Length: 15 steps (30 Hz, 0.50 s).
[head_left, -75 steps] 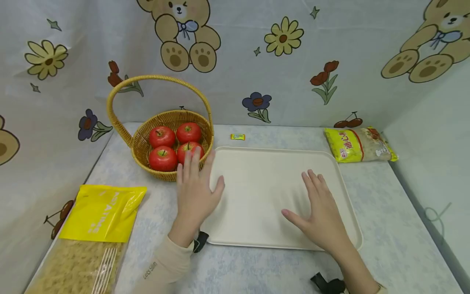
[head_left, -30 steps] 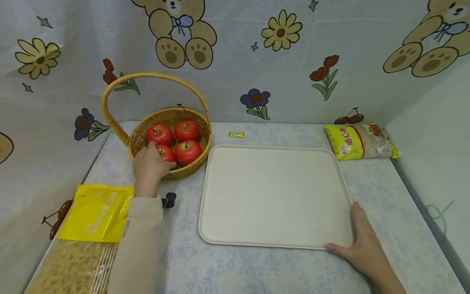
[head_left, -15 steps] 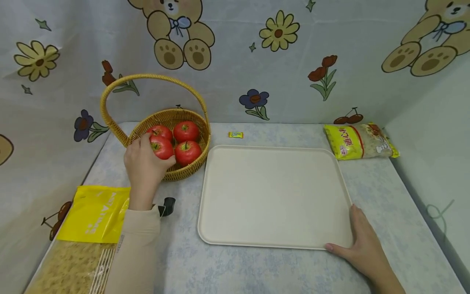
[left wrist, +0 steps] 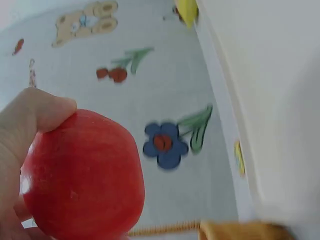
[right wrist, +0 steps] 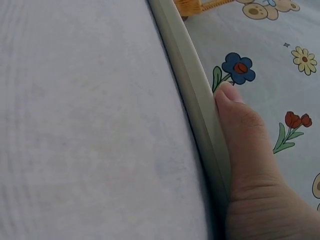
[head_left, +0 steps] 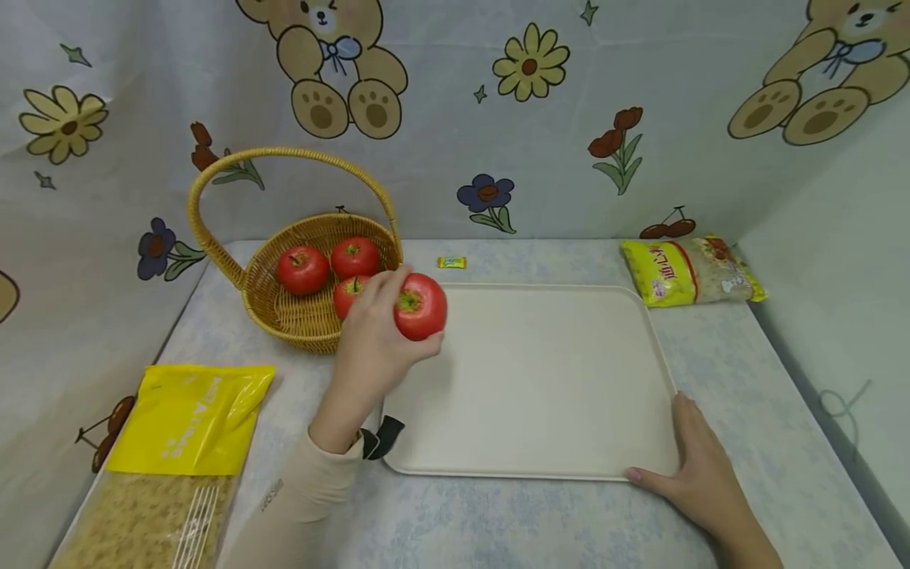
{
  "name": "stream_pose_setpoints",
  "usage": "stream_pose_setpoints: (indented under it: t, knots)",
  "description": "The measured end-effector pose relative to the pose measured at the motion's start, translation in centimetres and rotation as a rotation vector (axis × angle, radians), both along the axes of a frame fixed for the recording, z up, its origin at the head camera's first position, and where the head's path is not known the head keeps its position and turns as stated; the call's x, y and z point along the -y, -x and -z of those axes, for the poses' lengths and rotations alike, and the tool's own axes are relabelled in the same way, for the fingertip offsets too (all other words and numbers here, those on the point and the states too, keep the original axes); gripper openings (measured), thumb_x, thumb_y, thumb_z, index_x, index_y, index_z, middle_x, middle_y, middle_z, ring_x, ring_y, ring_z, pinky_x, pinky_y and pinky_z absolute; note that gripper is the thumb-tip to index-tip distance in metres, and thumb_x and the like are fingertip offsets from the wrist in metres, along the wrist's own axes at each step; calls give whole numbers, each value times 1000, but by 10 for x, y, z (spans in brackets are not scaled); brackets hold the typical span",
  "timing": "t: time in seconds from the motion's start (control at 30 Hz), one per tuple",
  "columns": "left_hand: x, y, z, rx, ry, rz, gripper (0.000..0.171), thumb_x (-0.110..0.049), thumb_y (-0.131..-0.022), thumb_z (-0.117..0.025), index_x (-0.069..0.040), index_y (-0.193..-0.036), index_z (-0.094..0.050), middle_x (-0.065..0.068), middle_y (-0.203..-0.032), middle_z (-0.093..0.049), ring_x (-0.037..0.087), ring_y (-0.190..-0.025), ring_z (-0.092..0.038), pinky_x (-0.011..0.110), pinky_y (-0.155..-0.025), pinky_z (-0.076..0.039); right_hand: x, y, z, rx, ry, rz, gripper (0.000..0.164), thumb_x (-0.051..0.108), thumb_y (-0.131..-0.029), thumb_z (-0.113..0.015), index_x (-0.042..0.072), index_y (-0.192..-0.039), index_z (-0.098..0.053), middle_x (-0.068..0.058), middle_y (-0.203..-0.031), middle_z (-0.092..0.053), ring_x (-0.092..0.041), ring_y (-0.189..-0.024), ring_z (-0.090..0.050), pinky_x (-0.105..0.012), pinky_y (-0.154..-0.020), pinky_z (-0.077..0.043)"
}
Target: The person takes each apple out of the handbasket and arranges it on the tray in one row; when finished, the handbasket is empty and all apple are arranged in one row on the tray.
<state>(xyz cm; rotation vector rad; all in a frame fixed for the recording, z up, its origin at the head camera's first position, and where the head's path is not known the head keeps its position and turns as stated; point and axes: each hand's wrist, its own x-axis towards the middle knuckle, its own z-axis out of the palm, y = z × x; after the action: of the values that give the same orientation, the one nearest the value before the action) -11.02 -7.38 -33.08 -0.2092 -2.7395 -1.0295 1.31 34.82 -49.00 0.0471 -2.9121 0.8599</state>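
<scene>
Left hand (head_left: 371, 338) is side-gripping round red apple (head_left: 425, 307), likely slick; spread right hand (head_left: 707, 474) is touching corner of white rectangular tray (head_left: 547, 387).

The thumb (right wrist: 245, 130) of the right hand (right wrist: 265, 190) is touching the tray (right wrist: 190, 75), whose edge is running slantwise. To its left, the pale table (right wrist: 90, 120) is spreading; to its right, a cloth (right wrist: 270, 90) is showing a blue flower (right wrist: 238, 68), red tulips (right wrist: 293, 120) and a daisy (right wrist: 304, 60). Above, a basket (right wrist: 189, 7) is appearing partly.
</scene>
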Motion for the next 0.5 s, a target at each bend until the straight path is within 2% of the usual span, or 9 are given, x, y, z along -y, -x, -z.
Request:
stream_pose_setpoints:
  t: [0.1, 0.23, 0.37, 0.5]
  knots:
    - [-23, 4, 5, 83, -33, 87, 83, -33, -72, -84, -18, -145, -47, 6, -138, -51, 29, -117, -56, 50, -88, -57, 1, 0, 0, 6, -1, 3, 137, 43, -63, -92, 2, -158, -2, -31, -162, -9, -50, -150, -9, -54, -124, 0]
    - [-55, 16, 17, 166, -85, 198, 83, -33, -72, -84, -20, -145, -47, 4, -136, -51, 25, -118, -55, 44, -88, -57, 2, 0, 1, 18, -16, 14, 138, 45, -62, -92, 3, -159, -2, -30, -162, -9, -50, -150, -10, -57, -124, -1]
    - [-90, 29, 34, 238, -111, 297, 86, -33, -73, -84, -20, -148, -44, 5, -136, -51, 23, -118, -54, 38, -86, -57, 1, 0, 2, 26, -21, 18, 138, 46, -63, -91, 2, -158, -2, -30, -162, -9, -50, -150, -10, -58, -123, -2]
    - [-127, 39, 55, 268, -129, 368, 92, -32, -73, -84, -19, -152, -38, 7, -139, -50, 23, -120, -54, 32, -85, -56, 1, 0, 1, 29, -18, 21, 138, 46, -63, -91, 2, -158, -2, -30, -162, -10, -50, -150, -12, -58, -123, -4]
